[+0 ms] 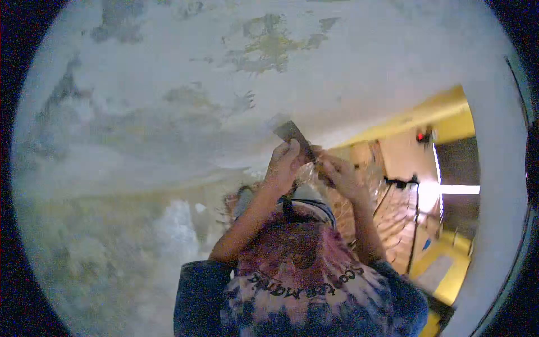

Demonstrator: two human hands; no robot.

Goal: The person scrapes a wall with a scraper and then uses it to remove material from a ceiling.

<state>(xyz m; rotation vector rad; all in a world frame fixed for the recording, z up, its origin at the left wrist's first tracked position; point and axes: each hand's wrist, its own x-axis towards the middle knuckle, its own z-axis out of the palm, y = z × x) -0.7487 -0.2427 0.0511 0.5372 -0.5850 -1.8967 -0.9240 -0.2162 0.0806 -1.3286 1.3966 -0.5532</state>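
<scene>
Gripping a flat blade (301,137) in the left hand (282,164), slanted down toward the curled right hand (342,176), with its grip unclear.

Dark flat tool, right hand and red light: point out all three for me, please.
Dark flat tool (290,130): head view, on its broad upper end.
Right hand (343,178): head view, on the back of the hand.
Red light (420,136): head view, on its glowing spot.

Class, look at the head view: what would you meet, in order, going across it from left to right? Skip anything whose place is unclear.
Whitish patch on the mottled surface → left hand → right hand → small red light → bright white strip
</scene>
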